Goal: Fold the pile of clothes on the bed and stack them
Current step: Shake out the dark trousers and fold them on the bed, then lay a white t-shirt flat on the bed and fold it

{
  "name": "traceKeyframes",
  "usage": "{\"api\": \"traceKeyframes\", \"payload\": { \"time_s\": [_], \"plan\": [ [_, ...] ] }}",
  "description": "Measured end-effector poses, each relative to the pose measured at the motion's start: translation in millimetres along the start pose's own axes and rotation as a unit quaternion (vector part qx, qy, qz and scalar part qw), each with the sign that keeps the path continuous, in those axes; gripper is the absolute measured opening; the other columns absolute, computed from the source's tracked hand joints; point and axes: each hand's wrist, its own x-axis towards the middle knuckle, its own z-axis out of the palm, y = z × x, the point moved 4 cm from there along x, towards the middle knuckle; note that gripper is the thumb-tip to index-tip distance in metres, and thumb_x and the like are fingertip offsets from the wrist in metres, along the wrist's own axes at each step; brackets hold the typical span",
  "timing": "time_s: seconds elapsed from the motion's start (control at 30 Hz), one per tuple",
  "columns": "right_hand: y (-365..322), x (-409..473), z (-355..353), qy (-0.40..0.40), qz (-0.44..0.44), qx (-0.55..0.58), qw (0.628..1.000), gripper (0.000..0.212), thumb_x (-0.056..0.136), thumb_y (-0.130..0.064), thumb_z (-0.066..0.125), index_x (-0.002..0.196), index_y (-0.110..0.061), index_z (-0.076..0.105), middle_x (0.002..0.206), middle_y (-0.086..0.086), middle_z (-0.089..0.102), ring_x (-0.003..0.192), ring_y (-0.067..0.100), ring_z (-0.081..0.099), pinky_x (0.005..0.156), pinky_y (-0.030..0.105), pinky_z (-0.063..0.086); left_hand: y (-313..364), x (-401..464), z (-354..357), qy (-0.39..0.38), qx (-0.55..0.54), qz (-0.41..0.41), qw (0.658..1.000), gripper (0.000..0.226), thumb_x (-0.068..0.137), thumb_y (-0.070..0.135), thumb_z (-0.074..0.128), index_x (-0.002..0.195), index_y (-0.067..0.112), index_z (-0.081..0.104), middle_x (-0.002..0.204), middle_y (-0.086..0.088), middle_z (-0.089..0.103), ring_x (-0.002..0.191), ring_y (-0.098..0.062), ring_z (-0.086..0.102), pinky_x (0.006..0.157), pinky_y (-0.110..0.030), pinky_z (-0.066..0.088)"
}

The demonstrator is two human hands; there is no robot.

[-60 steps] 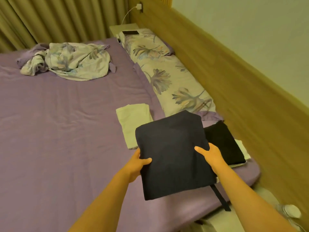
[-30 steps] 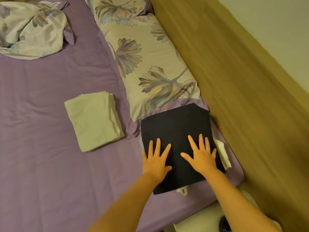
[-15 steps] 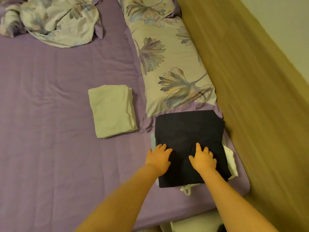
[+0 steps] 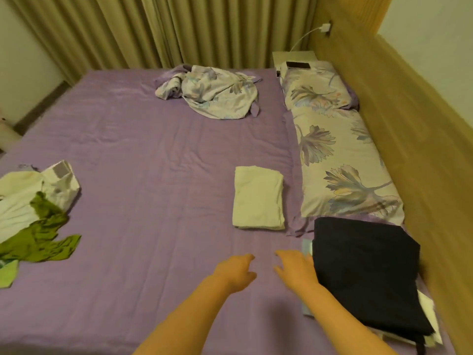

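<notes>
Both hands have left the folded dark garment (image 4: 363,272), which half a second ago they were pressing flat; it now tops the stack (image 4: 427,307) at the bed's (image 4: 153,149) right edge, below the pillow (image 4: 345,175). The left hand (image 4: 236,272) and right hand (image 4: 295,271) hover over the sheet, fingers loosely curled, holding nothing. One piece is stacked; the unfolded pile (image 4: 35,213) at far left likely comes next, and a folded pale cloth (image 4: 258,198) lies apart.

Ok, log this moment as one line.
left hand open, empty | right hand open, empty | dark garment folded, atop stack | unfolded pile far left
</notes>
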Motion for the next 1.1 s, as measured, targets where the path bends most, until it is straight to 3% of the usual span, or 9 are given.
{"api": "traceKeyframes", "payload": {
  "time_s": [0.23, 0.57, 0.93, 1.1],
  "plan": [
    [-163, -28, 30, -0.028, -0.107, -0.060, 0.992, 0.046, 0.098, -0.035, 0.041, 0.143, -0.028, 0.038, 0.144, 0.000, 0.045, 0.135, 0.024, 0.035, 0.116, 0.053, 0.012, -153, -116, -10, 0.064, -0.062, -0.076, 0.993, 0.052, 0.101, 0.033, 0.044, 0.148, 0.016, 0.030, 0.146, -0.010, 0.042, 0.130, -0.028, 0.043, 0.105, -0.039, 0.038],
    [-395, -92, 105, -0.035, -0.256, -0.158, 0.953, 0.044, 0.098, -0.037, 0.040, 0.140, -0.023, 0.044, 0.141, 0.003, 0.048, 0.131, 0.023, 0.042, 0.113, 0.048, 0.022, -357, -284, 36, 0.149, -0.113, -0.206, 0.961, 0.047, 0.100, 0.034, 0.044, 0.144, 0.016, 0.038, 0.141, -0.007, 0.048, 0.127, -0.027, 0.047, 0.101, -0.037, 0.041],
    [-548, -128, 149, -0.057, -0.375, -0.214, 0.900, 0.043, 0.097, -0.039, 0.040, 0.135, -0.021, 0.048, 0.136, 0.003, 0.052, 0.124, 0.025, 0.048, 0.106, 0.039, 0.034, -470, -372, 67, 0.211, -0.210, -0.302, 0.906, 0.039, 0.096, 0.036, 0.046, 0.129, 0.016, 0.053, 0.133, -0.004, 0.055, 0.120, -0.024, 0.053, 0.095, -0.034, 0.046],
    [-599, -107, 155, -0.047, -0.397, -0.205, 0.893, 0.037, 0.097, -0.036, 0.040, 0.123, -0.015, 0.057, 0.122, 0.005, 0.061, 0.110, 0.025, 0.057, 0.092, 0.035, 0.045, -510, -374, 55, 0.229, -0.221, -0.327, 0.890, 0.035, 0.095, 0.037, 0.045, 0.121, 0.020, 0.058, 0.126, 0.000, 0.060, 0.114, -0.023, 0.056, 0.089, -0.034, 0.047]
  ]
}}
